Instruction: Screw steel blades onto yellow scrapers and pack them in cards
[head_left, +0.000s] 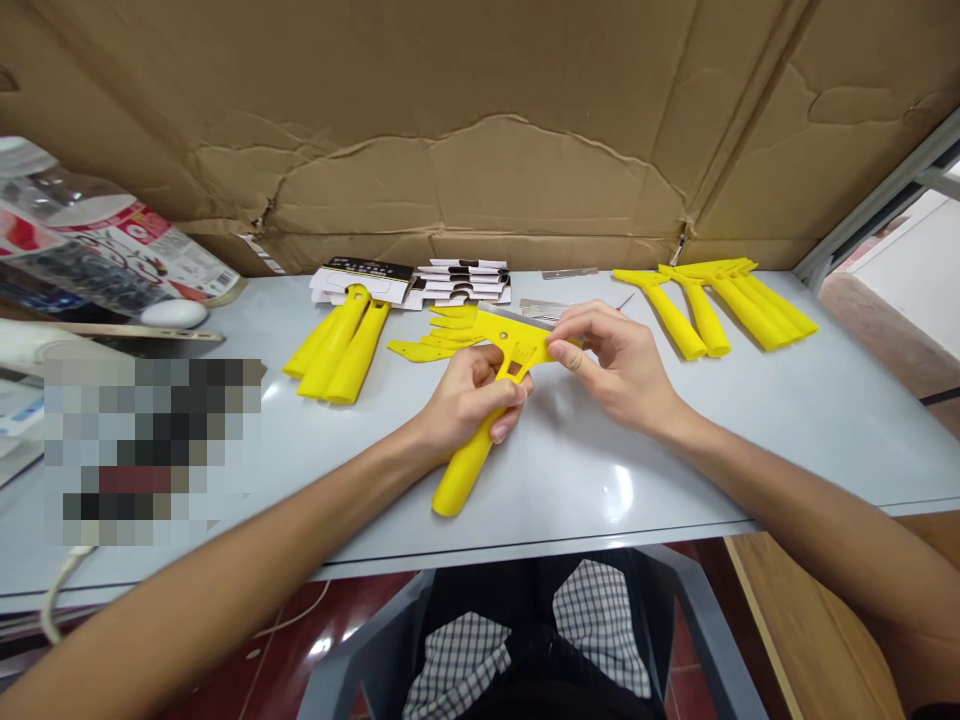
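Observation:
A yellow plastic scraper (469,468) is held tilted above the near part of the table, a thin metal blade (517,318) along the far edge of its head. My left hand (466,398) is wrapped round the upper handle, close under the head. With thumb and fingers, my right hand (619,365) pinches the right end of the scraper's head. Just behind lie several flat yellow pieces (420,351), partly hidden by the scraper. Some thin metal strips (536,308) rest beyond the right fingers, also partly covered.
Several yellow scraper handles (345,345) lie at left, and several yellow scraper bodies (679,318) at right. Printed cards (461,283) are stacked at the back before a cardboard sheet (480,150). Bottles (135,245), a white mouse (174,314) and a cable (60,590) occupy the left side.

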